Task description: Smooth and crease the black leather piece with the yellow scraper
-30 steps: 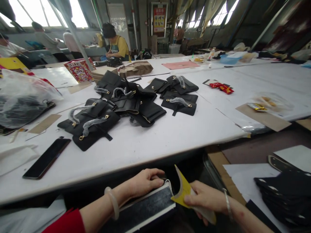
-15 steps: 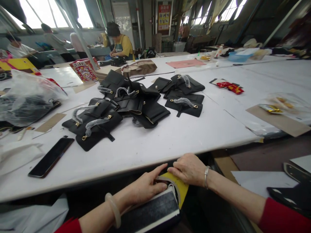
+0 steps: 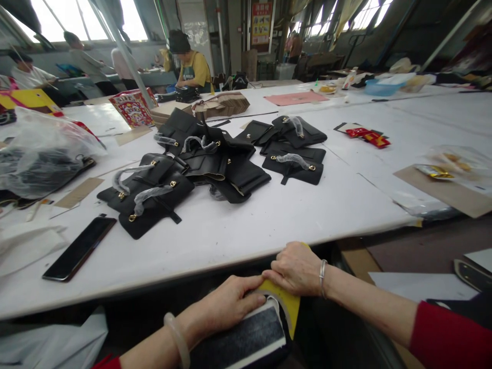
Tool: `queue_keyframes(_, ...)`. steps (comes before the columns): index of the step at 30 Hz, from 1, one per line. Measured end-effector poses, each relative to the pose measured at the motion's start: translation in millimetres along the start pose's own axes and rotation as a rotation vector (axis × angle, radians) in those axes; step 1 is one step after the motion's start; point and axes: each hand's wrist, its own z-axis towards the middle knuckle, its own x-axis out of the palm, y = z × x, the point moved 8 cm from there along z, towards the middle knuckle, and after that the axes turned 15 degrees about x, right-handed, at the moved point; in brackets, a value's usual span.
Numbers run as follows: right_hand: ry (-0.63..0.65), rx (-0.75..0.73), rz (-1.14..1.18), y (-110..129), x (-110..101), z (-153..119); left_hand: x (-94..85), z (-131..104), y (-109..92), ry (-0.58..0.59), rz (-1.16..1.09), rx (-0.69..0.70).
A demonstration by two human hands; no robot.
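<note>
A yellow scraper (image 3: pixel 289 306) and a dark grey panel edged in white (image 3: pixel 246 339) are shown. Black leather pieces (image 3: pixel 215 164) with gold fittings are seen on the white table (image 3: pixel 269 220).

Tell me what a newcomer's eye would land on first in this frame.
Probably the heap of black leather bags with gold clasps and plastic-wrapped handles, sprawled mid-table on the white worktable. Next, at the near edge, the left hand and right hand press a yellow scraper against a dark felt-faced block. A black phone lies to the left.
</note>
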Motion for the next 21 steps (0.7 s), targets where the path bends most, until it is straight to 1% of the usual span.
queue_keyframes(5, -0.01, -0.007, -0.006, 5.7, 0.7, -3.4, 2.0, -0.6, 3.8, 0.005, 0.078, 0.015)
queue_keyframes(10, -0.049, 0.006, 0.005, 7.8, 1.4, -5.4, 2.9, -1.6, -1.9, 0.003, 0.076, 0.052)
queue_keyframes(15, -0.011, 0.024, -0.017, 8.5, 3.7, -7.6, 3.1, -2.4, -1.6, -0.001, 0.084, 0.07)
queue_keyframes(21, 0.006, 0.048, -0.014, 8.9, 2.0, -11.0, 2.7, -2.2, -2.6, -0.002, 0.111, 0.094)
